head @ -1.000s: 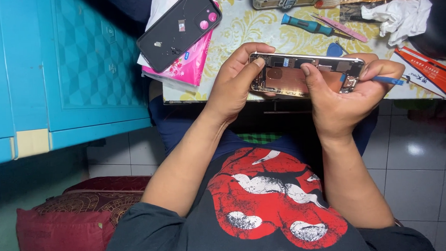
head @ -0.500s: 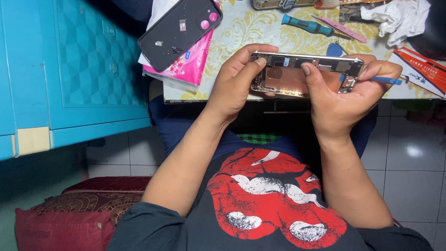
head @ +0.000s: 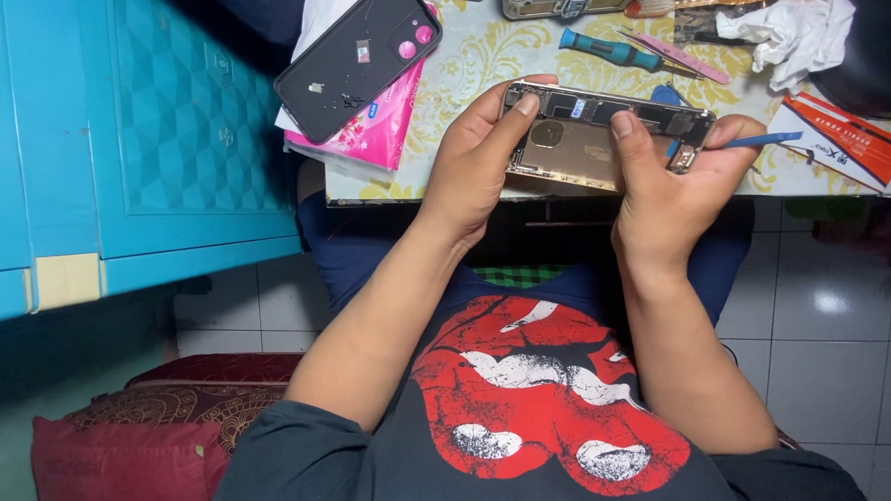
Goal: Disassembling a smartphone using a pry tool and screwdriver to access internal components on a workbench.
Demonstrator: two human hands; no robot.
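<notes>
Head view: the left hand (head: 477, 164) grips the opened phone chassis (head: 601, 133) at its left end, above the table edge (head: 413, 194). The right hand (head: 668, 186) clasps the right end and pinches a blue pry tool (head: 761, 141). The screen is already off and the internals are exposed; further disassembly appears to remain. Free room is limited: a teal screwdriver (head: 612, 51), white cloth (head: 796, 30) and black phone panel (head: 357, 56) crowd the table.

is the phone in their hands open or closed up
Open. The phone held by the left hand and right hand shows bare internal parts, no cover.
</notes>
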